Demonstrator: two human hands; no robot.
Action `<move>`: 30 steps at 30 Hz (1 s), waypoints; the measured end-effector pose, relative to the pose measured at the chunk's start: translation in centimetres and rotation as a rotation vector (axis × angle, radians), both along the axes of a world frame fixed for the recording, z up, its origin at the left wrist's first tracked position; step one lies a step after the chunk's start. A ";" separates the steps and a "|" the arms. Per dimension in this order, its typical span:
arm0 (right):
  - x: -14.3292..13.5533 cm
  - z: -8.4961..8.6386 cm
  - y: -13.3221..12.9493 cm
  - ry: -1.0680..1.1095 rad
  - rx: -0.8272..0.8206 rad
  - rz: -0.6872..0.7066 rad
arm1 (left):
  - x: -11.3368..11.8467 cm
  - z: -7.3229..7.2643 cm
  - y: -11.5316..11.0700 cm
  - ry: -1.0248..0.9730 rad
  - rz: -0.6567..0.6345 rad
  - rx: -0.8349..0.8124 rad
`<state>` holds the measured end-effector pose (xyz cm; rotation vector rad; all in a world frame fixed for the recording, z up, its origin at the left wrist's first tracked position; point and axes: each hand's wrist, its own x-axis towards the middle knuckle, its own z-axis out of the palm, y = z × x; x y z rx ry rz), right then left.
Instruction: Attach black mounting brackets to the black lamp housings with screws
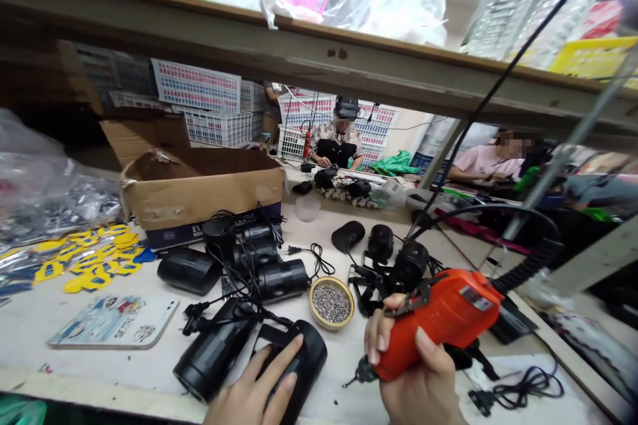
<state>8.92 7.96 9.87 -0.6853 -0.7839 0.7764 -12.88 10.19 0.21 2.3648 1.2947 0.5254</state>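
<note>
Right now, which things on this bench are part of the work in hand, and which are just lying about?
In hand:
right hand gripping the orange electric screwdriver
left hand resting on a black cylindrical housing
bowl of screws between them

Lying about:
cardboard box
yellow cut-out pieces
printed card
bag of small parts

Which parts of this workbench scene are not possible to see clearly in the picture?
Head view only:
- Left hand: wrist cut off by the bottom edge; it covers part of the black housing.
- Right hand: palm hidden behind the orange screwdriver.
- Screwdriver bit: too small to tell its type.
- Bowl of screws: single screws too small.
- Cardboard box: inside hidden by its wall.
- Card: print blurred.
</note>
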 end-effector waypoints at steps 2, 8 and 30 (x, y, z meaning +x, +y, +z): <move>-0.1 0.3 0.2 -0.006 0.007 -0.003 | -0.2 0.1 0.2 0.044 -0.014 -0.007; 0.0 0.5 0.5 0.007 0.041 0.011 | -0.3 -0.1 0.2 0.067 -0.083 0.011; 0.0 0.6 1.0 -0.034 0.043 -0.012 | 0.6 1.1 -1.4 0.144 0.033 0.010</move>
